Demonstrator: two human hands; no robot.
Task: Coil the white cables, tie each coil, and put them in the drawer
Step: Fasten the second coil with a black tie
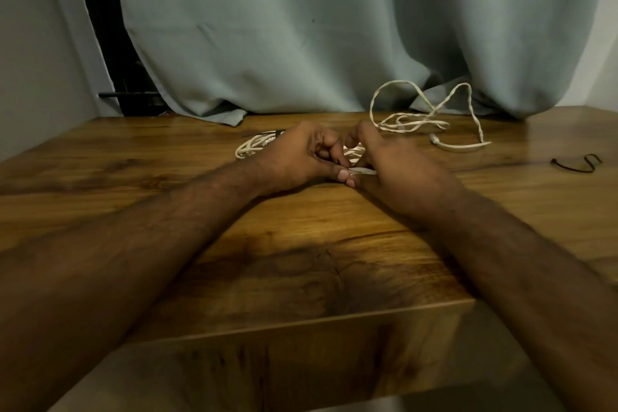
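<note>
A thin white cable coil [254, 145] lies in bundled loops near the middle of the glossy wood-grain bench [301, 244], partly hidden behind both hands; the left hand [301, 157] and right hand [398, 170] meet over it, their curled fingers pinching a short pale strip [363, 171] between them. Toward the far right edge a second white cable [431, 117] sprawls in loose, twisted loops, touching the folds of a grey-green curtain [301, 27]. A small dark wire tie [577, 164], bent in an S, lies near the right edge.
</note>
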